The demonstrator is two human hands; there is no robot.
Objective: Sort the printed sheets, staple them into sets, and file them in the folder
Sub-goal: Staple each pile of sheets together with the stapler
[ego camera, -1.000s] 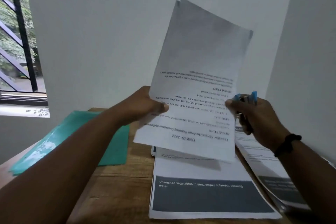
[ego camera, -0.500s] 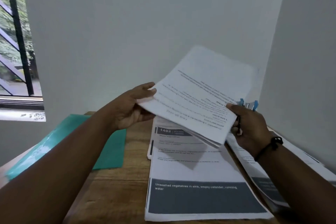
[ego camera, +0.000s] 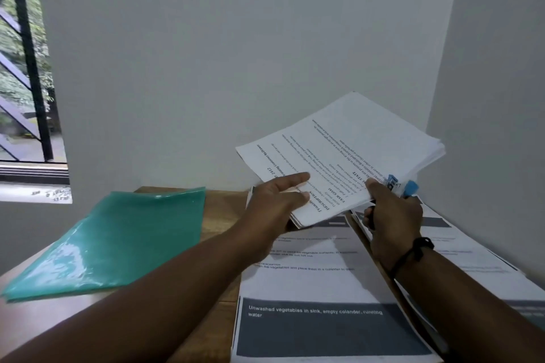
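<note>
Printed sheets (ego camera: 348, 156) sit in a thick stack that is held up in the air, tilted, over the far part of the wooden table (ego camera: 218, 206). The words on the top sheet are upside down to the person.

Both hands are on the stack. The left hand (ego camera: 277, 200) has its fingers laid out almost straight on top of the near left corner, with the thumb tucked under the edge — it steadies the paper more than it squeezes it. The right hand (ego camera: 389, 215) pinches the near right edge with its thumb on top. That same hand also has its fingers curled round a blue stapler (ego camera: 401, 187), and only the blue tip pokes out past the knuckles. A black band (ego camera: 418, 247) goes round the right wrist.

Under the hands, more sheets (ego camera: 318, 303) lie flat on the table. The nearest one has a dark grey block with white words about vegetables in a sink. Another pile (ego camera: 483, 262) lies to the right, close by the wall, and partly under the right arm.

A green folder (ego camera: 118, 239) lies flat on the left side of the table — shiny, shut, and well apart from the stack.

Behind the table are pale walls (ego camera: 236, 68). On the far left is a window (ego camera: 26, 68) with black bars and green leaves outside.
</note>
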